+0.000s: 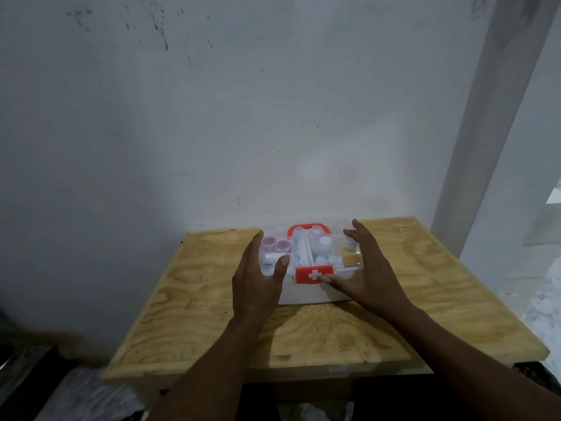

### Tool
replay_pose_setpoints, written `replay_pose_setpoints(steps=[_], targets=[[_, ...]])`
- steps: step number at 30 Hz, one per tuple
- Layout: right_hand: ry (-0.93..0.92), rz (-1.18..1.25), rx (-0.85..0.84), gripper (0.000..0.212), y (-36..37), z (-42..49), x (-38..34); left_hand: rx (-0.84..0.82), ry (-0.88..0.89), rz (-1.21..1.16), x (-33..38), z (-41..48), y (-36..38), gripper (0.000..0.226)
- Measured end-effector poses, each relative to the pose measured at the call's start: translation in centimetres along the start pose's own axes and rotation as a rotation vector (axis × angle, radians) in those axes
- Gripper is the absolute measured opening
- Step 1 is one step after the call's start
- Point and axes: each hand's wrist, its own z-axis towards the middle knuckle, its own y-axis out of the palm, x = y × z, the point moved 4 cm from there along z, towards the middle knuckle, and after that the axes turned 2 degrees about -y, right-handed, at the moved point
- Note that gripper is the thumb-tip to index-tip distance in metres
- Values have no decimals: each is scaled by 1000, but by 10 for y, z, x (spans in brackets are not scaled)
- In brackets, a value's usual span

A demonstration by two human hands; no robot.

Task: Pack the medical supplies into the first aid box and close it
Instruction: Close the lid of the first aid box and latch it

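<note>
A white first aid box [309, 291] stands at the back of the wooden table [318, 338], its clear lid [346, 262] down over the supplies. A red handle [308, 230] lies on top and a red latch with a white cross [309, 273] sits at the front. Small pink-capped jars [276, 244], white tubes and round white items show through the lid. My left hand [259, 281] is at the box's left end, fingers spread. My right hand [364, 268] is at its right end, thumb against the latch. Neither hand grips anything.
The table stands against a stained white wall [212, 132]. A white pillar [491, 117] rises at the right. Crumpled pale sheeting [88, 396] lies on the dark floor below the table's left front.
</note>
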Motion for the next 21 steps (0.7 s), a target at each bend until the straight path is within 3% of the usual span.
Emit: replay_pose_setpoints(steps=[6,11,14,21], targets=[[6,9,24,112,1,-3,2,-22,-19,-32,1,0,-1,101],[162,250,32,116,1,-21,4,-118,-37,-146,-4,-9,-1,98],[156,266,40,108,-3,-11,5,-116,-35,-138,-1,-1,4,100],[195,169,27,115,-11,46,32,-156,-72,-158,6,46,36,101]])
